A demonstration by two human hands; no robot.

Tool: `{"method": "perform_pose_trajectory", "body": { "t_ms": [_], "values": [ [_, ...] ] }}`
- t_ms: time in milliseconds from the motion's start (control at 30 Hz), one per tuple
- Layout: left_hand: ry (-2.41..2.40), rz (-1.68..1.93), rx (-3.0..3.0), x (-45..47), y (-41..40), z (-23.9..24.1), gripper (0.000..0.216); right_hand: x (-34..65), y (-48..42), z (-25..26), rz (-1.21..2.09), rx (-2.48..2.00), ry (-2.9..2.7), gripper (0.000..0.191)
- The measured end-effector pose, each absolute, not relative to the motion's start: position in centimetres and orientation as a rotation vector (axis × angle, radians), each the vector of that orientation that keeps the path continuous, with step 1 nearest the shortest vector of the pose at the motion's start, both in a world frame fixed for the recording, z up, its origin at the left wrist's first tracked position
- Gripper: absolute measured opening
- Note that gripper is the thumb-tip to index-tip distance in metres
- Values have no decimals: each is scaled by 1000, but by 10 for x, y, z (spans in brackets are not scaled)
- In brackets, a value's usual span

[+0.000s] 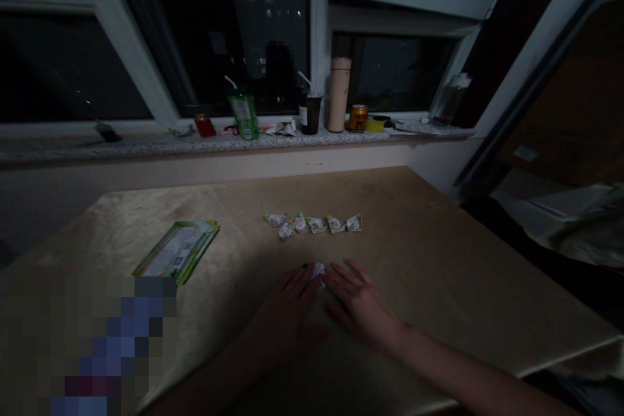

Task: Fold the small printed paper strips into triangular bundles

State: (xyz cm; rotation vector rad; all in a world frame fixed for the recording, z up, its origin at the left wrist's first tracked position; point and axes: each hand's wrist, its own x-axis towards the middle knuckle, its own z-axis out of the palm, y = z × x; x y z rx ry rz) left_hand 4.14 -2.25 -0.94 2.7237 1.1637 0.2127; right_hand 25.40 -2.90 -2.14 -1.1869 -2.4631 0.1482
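Note:
A small white, patterned wrapped piece [318, 271] lies on the table between my hands; it looks like a wrapped candy, though its contents are hidden. My left hand [287, 309] rests flat beside it, fingers stretched with their tips at its left side. From the other side, the fingers of my right hand [361, 302] lie spread, tips at its right edge. Neither hand is closed around it. Farther back, several similar white-and-green wrapped pieces [316, 225] sit in a loose row, one slightly in front of the others.
A green-and-white flat packet [178, 250] lies on the left of the cloth-covered table [414, 240]. Behind, the windowsill [277, 140] holds a green cup [244, 116], a dark cup with a straw [310, 114], a pale flask [338, 94] and an orange can [358, 119]. Lighting is dim.

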Motion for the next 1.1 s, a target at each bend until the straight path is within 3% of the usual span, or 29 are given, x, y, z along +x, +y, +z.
{"method": "perform_pose_trajectory", "body": {
  "t_ms": [167,600,1100],
  "values": [
    [1145,237,2752,39,-23,-14,77,252,-30,-18,139,-1225,-2463,43],
    [1190,232,2751,40,-22,-20,82,266,-26,-24,-81,-1154,-2370,24],
    [1170,212,2733,42,-24,-14,81,261,-28,-21,-64,-1266,-2428,30]
  ]
}}
